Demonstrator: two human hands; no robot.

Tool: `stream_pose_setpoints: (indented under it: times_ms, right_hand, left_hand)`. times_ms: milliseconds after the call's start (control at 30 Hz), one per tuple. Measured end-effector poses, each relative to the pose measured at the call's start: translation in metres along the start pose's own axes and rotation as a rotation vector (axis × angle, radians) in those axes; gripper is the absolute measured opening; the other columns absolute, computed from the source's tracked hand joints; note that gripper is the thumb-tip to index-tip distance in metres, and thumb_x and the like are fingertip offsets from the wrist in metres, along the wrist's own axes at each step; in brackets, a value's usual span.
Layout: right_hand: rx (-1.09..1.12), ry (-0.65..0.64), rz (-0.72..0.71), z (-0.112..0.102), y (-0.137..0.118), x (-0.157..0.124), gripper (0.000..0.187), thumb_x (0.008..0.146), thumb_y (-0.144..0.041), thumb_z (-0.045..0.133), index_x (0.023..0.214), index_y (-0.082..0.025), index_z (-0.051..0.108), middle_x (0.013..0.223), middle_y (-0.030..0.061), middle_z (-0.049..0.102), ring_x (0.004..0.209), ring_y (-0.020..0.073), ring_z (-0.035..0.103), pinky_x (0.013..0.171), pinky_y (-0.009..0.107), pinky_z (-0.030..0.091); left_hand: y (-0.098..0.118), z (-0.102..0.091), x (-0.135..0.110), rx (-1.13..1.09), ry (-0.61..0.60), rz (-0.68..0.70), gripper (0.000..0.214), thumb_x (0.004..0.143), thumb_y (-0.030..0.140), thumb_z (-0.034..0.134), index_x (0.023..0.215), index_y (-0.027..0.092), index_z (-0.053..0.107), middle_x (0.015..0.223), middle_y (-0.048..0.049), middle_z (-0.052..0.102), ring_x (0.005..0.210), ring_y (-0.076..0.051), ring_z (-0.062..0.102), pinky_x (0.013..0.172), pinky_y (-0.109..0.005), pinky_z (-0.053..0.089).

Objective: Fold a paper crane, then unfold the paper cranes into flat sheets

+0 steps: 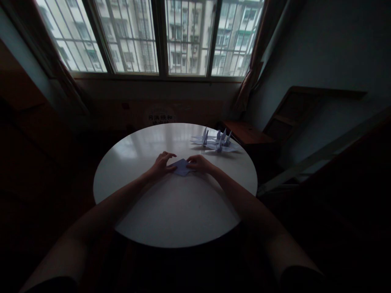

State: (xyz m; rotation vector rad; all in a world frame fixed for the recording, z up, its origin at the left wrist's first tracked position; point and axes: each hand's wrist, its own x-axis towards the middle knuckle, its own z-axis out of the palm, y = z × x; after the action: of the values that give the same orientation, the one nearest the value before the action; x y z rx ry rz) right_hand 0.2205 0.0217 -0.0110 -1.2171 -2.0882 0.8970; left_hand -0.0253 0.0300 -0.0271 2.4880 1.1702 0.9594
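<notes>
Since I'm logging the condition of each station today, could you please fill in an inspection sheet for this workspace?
Surface: round white tabletop, glossy, reflecting window light.
Work items: a folded piece of pale paper between the hands.
Clutter: origami cranes grouped toward the far right of the tabletop; they overlap, so the count is uncertain.
Hands: left hand at the paper's left side, index finger apart from thumb; right hand at its right side, grip unclear.
Cables: nothing seen; the dark areas cannot be checked.
Surroundings: barred window ahead, curtain at its right, low wooden furniture beyond the tabletop; dim room.
</notes>
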Motion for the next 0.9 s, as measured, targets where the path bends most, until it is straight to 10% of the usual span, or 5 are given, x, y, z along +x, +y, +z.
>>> stream_pose_setpoints:
  times_ms: [433,900]
  right_hand:
    - [-0.363,0.109,-0.178,-0.001,-0.002,-0.003,0.026,0.075,-0.018,0.072,0.101,-0.014,0.072,0.092,0.0091,0.068,0.079,0.0161,0.062,0.073,0.026,0.045]
    - [-0.045,-0.005,-0.061,0.001,0.011,0.004,0.028,0.074,-0.036,0.068,0.085,-0.01,0.071,0.067,0.0008,0.062,0.062,0.0114,0.052,0.057,0.022,0.038]
  left_hand:
    - [0.016,-0.003,-0.004,0.147,-0.15,0.26,0.016,0.088,0.021,0.059,0.095,0.026,0.072,0.113,-0.0068,0.059,0.104,-0.022,0.052,0.094,-0.039,0.04]
    - [0.013,-0.001,-0.005,0.029,-0.147,0.264,0.03,0.089,0.025,0.059,0.118,0.025,0.066,0.124,-0.0112,0.054,0.105,-0.02,0.058,0.094,-0.037,0.049]
